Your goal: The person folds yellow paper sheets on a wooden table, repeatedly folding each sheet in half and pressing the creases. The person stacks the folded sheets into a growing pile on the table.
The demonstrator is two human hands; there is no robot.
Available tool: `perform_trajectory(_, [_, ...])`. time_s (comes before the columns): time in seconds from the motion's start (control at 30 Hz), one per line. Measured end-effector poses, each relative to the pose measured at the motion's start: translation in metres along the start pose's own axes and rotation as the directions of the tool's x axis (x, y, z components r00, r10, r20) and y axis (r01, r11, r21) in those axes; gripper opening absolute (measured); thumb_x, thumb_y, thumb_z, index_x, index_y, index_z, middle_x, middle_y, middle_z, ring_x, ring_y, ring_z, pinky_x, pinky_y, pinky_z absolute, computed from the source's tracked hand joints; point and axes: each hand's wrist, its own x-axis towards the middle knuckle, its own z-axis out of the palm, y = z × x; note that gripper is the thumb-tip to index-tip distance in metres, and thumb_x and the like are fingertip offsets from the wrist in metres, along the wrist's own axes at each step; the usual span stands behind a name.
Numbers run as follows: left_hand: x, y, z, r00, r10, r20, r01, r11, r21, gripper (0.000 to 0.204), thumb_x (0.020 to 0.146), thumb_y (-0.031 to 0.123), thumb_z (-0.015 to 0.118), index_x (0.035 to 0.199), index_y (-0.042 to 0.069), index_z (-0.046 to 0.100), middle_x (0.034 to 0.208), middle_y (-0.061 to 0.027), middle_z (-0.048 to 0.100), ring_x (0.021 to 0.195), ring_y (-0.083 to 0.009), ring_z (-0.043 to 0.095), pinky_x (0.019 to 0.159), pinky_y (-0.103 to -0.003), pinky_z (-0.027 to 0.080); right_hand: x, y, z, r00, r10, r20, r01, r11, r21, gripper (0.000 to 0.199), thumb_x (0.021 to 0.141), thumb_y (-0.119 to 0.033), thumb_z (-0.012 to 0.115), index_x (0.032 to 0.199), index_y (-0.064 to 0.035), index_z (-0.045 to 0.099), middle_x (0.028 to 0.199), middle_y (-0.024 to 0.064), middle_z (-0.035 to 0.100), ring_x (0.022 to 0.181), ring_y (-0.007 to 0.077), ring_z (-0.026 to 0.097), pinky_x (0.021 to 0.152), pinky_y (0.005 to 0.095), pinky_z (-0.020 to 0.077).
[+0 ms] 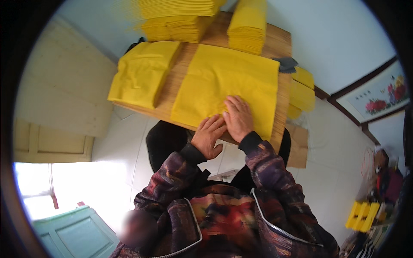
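Observation:
A wide stack of yellow paper sheets [228,86] lies on a wooden table [176,81], reaching its near edge. My right hand [238,117] lies flat on the near part of the top sheet, fingers spread. My left hand [208,137] is just beside it at the table's edge, with its fingertips on the sheet's near border and the palm hanging past the edge. Neither hand holds anything. Both sleeves are dark and patterned.
A second yellow stack [142,73] lies on the table's left side, with taller yellow piles at the back [180,19] and back right [248,26]. More yellow bundles [302,95] and a dark object [287,64] sit off the right end. Cardboard [299,146] lies on the white tiled floor.

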Motion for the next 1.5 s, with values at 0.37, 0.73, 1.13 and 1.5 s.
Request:
perform_trajectory(0.37, [0.063, -0.05, -0.003, 0.946, -0.24, -0.219, 0.28, 0.945, 0.17, 0.047, 0.086, 0.022, 0.058, 0.128, 0.004, 0.049, 0.138, -0.0161, 0.044, 0.13, -0.0323, 0.038, 0.107, -0.043, 0.031, -0.001, -0.005, 0.005, 0.992, 0.061, 0.107, -0.049, 0.992, -0.117, 0.056, 0.086, -0.032, 0.061, 0.132, -0.0044, 0.046, 0.143, 0.013, 0.039, 0.135, 0.0311, 0.03, 0.11, 0.0488, 0.0226])
perform_trajectory(0.73, [0.039, -0.089, -0.019, 0.836, -0.522, -0.168, 0.544, 0.747, 0.383, 0.067, 0.089, 0.048, 0.048, 0.144, 0.012, 0.033, 0.154, -0.0051, 0.025, 0.142, -0.0219, 0.02, 0.115, -0.042, 0.013, -0.015, 0.03, -0.028, 0.893, 0.39, 0.224, -0.328, 0.905, -0.27, 0.082, 0.086, -0.051, 0.054, 0.145, -0.0027, 0.025, 0.155, 0.0131, 0.017, 0.144, 0.0288, 0.011, 0.115, 0.0456, 0.0088])
perform_trajectory(1.13, [0.041, -0.08, -0.022, 0.819, -0.558, -0.134, 0.562, 0.73, 0.389, 0.068, 0.09, 0.047, 0.046, 0.146, 0.013, 0.03, 0.155, -0.0046, 0.022, 0.143, -0.022, 0.018, 0.116, -0.041, 0.012, 0.07, 0.021, -0.023, 0.922, 0.297, 0.247, -0.242, 0.943, -0.229, 0.068, 0.091, -0.043, 0.05, 0.144, -0.0053, 0.03, 0.154, 0.01, 0.023, 0.142, 0.0289, 0.018, 0.114, 0.05, 0.0151])
perform_trajectory(1.5, [0.038, -0.085, -0.019, 0.849, -0.501, -0.167, 0.521, 0.743, 0.421, 0.069, 0.088, 0.048, 0.049, 0.145, 0.012, 0.032, 0.154, -0.0049, 0.026, 0.142, -0.0223, 0.021, 0.115, -0.042, 0.013, 0.079, 0.088, -0.012, 0.843, 0.508, 0.175, -0.434, 0.836, -0.336, 0.072, 0.091, -0.047, 0.047, 0.145, -0.0035, 0.027, 0.155, 0.0103, 0.019, 0.144, 0.0262, 0.012, 0.116, 0.0449, 0.0094])
